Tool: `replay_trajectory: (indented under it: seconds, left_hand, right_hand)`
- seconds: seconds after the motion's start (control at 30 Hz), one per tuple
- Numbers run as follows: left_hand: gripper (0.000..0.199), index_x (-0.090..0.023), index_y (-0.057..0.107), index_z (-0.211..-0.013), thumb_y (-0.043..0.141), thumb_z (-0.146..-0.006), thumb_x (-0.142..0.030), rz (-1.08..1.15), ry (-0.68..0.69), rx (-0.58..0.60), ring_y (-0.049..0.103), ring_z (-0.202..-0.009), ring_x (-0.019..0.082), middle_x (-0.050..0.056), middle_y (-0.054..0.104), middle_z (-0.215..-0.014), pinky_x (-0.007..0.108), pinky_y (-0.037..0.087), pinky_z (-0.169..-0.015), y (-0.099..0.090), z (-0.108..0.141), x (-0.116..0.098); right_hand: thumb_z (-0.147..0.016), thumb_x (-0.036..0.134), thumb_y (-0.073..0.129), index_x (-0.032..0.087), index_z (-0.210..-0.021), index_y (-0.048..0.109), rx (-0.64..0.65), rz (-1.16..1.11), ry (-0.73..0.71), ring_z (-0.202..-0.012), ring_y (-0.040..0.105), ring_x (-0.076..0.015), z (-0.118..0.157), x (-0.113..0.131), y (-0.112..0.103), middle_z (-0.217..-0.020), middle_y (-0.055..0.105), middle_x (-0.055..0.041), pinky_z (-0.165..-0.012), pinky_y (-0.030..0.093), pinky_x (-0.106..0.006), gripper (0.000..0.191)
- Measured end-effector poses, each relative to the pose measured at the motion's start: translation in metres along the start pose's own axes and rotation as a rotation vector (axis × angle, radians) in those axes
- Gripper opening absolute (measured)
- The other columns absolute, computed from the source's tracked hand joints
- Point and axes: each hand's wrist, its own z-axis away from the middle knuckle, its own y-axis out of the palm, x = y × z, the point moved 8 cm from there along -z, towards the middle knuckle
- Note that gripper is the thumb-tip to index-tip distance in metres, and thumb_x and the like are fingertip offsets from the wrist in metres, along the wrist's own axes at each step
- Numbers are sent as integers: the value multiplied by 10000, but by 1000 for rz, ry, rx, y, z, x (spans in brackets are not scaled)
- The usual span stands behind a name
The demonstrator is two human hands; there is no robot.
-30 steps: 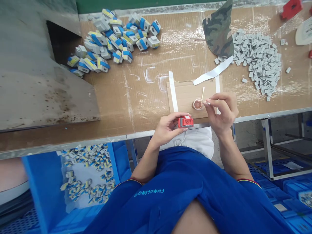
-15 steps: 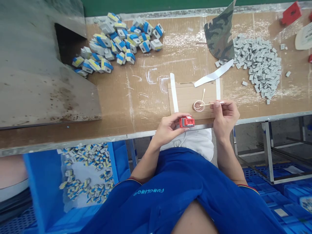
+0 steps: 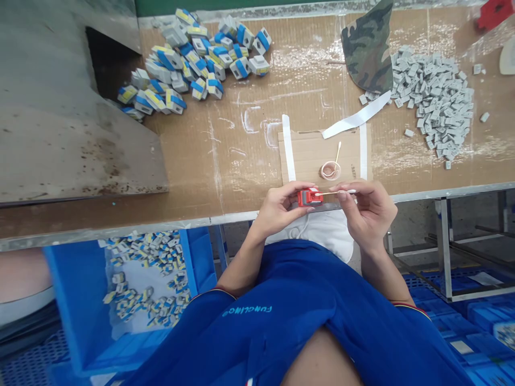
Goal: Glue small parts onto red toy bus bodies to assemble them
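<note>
My left hand [image 3: 278, 210] is shut on a small red plastic part [image 3: 310, 197] with a white and grey face. My right hand [image 3: 368, 210] pinches a wooden cotton swab [image 3: 333, 192], whose far end reaches the red part. Behind my hands lies a cardboard sheet [image 3: 306, 155], fixed down with white tape strips [image 3: 288, 147]. A translucent ring [image 3: 330, 171] sits on it, perhaps a tape roll or small dish. A second cotton swab [image 3: 337, 154] leans from the ring.
Blue, yellow and grey parts lie heaped at the back [image 3: 201, 61]. Small grey blocks [image 3: 434, 102] lie heaped at the right beside a camouflage cloth [image 3: 368, 45]. A metal chute [image 3: 60, 107] stands at the left. Below the table edge [image 3: 120, 225] sits a blue crate [image 3: 76, 300] holding parts.
My right hand has moved from the ring to the red part, carrying the swab. My left hand still holds the red part, now slightly further right.
</note>
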Motion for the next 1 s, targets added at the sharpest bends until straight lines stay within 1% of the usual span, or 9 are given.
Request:
replay_trajectory:
  seconds: [0.17,0.33,0.57,0.73,0.9,1.0]
  left_hand:
    - [488,-185,735,-1280,890,-822,-251,8,-6,10,788,-1138,238,139,776,-1287,331,655,-1003,0,1,2]
    - [499,-200,733,-1286,895,-820,-273,18,-9,19,781,-1158,248,126,777,-1288,360,646,-1030,0,1,3]
    - [489,-202,736,-1277,895,-820,-274,19,-7,13,778,-1163,244,123,777,-1283,356,643,-1032,0,1,3]
    - [505,-188,734,-1277,901,-814,-301,2,-5,13,786,-1139,248,135,782,-1269,357,655,-1008,0,1,3]
    - [500,-198,731,-1280,897,-820,-300,-9,25,16,793,-1114,240,125,783,-1265,344,659,-990,1,1,2]
    - [491,-193,732,-1277,892,-824,-296,-16,34,14,794,-1094,229,124,785,-1245,332,658,-976,1,1,1]
  right_hand:
    - [-961,283,750,274,-1017,705,33,17,19,-870,813,-201,4,-6,5,-946,808,-11,-753,676,-349,72]
    - [-959,291,753,271,-997,701,30,30,29,-856,809,-192,7,-7,4,-931,805,-5,-748,676,-346,67]
    - [-955,245,754,274,-1008,704,53,4,27,-875,808,-182,6,-6,6,-940,809,2,-745,666,-321,78]
    - [-931,187,769,283,-1032,712,56,-23,9,-885,811,-178,6,-4,7,-961,814,9,-746,659,-304,151]
    - [-937,176,759,277,-1030,705,53,19,-38,-893,815,-186,4,-1,8,-957,816,-3,-772,666,-324,147]
    - [-951,179,739,274,-1037,705,74,75,-97,-891,819,-195,2,6,10,-973,826,-15,-767,676,-342,133]
